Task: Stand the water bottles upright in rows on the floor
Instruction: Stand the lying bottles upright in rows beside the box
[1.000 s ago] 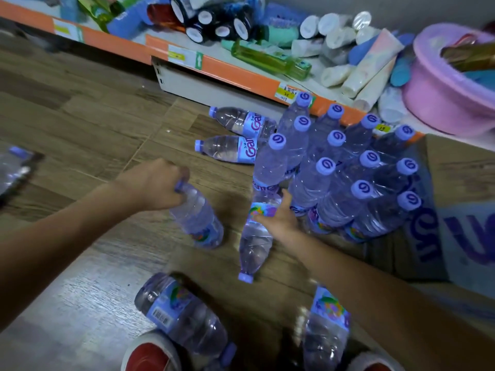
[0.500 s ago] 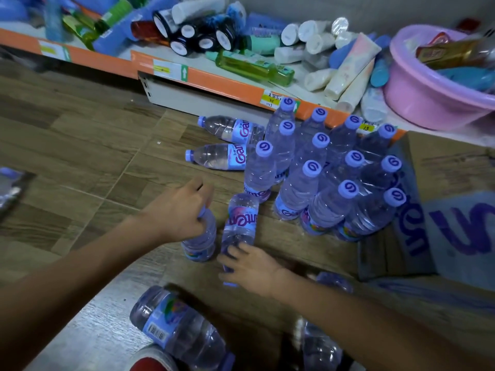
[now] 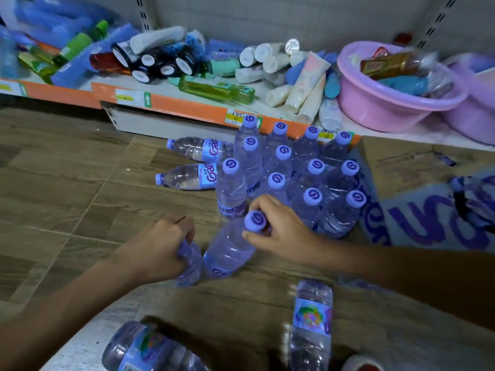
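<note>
Several clear water bottles with purple caps stand upright in rows on the wooden floor in front of the shelf. My right hand grips the neck of a bottle that stands slightly tilted at the near left corner of the rows. My left hand covers the top of another upright bottle just left of it. Two bottles lie on their sides to the left of the rows, and two more lie near me.
A low shelf with an orange edge holds tubes, bottles and a pink basin. A flattened cardboard box lies on the floor right of the rows. Red shoe tips show at the bottom edge.
My right hand has turned its bottle from lying with the cap toward me to standing with the cap up. My left hand has kept its bottle upright beside it.
</note>
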`<state>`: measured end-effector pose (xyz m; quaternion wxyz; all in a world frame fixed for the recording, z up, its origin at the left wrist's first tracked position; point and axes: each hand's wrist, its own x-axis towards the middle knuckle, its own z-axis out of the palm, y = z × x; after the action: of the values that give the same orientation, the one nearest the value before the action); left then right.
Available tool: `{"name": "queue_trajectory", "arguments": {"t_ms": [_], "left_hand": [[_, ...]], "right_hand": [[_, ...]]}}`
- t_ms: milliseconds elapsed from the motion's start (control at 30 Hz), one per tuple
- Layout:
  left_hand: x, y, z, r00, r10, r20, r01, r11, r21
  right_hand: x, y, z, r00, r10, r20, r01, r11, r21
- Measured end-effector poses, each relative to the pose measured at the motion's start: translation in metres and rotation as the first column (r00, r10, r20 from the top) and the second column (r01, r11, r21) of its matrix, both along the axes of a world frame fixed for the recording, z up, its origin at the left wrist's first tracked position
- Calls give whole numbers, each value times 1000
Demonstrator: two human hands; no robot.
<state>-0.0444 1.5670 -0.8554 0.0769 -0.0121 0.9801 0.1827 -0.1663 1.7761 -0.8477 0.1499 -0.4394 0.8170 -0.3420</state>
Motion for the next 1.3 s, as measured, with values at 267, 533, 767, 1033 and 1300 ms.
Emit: {"name": "queue_trajectory", "arguments": {"t_ms": [267,533,767,1033,1300], "left_hand": [[-56,74,32,963,-264,49,258,961,101],[-126,160,14,952,-290,95,279,954,111],[-114,152,8,932,-356,74,358,933,-23],[-109,165,1,870,-492,32,493,869,-35],[-113,166,-4,884,-459,-86,462,887,17]], "right_hand": [[-20,95,36,990,-24,-140,54,976,212],[-40,130,21,952,-255,-170,299,895,332],[-43,124,13,952,-99,-289,256,775,577],[-42,116,14,971,-16,-238,179,709,682],[-46,118,13,951,46,-306,189,697,692]]}}
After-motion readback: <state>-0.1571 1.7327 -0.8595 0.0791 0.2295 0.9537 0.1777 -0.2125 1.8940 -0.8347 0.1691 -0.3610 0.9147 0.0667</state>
